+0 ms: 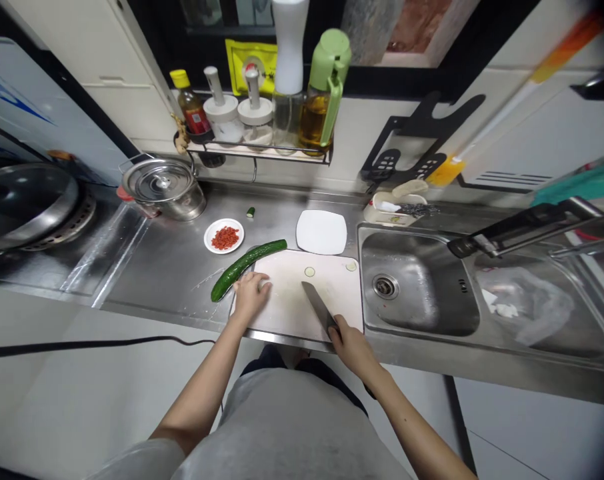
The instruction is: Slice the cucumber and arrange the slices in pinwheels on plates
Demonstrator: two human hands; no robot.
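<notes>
My right hand (352, 345) is wrapped round the handle of a kitchen knife (317, 303). Its blade points up and left over the white cutting board (287, 310). My left hand (252, 293) is at the board's left side, fingers apart and bent, right beside a long green cucumber (239, 268). The cucumber lies slantwise across the board's upper left corner and onto the counter; whether my fingers touch it I cannot tell. One cucumber slice (309, 272) lies near the board's top edge, and pale slices (351, 265) sit in its upper right corner.
Behind the board are a white square plate (322, 232), a small plate of chopped red pieces (225, 237) and a cucumber end (251, 212). A lidded steel pot (167, 187) stands left; the sink (417, 287) is right. Above hangs a seasoning rack (262, 152).
</notes>
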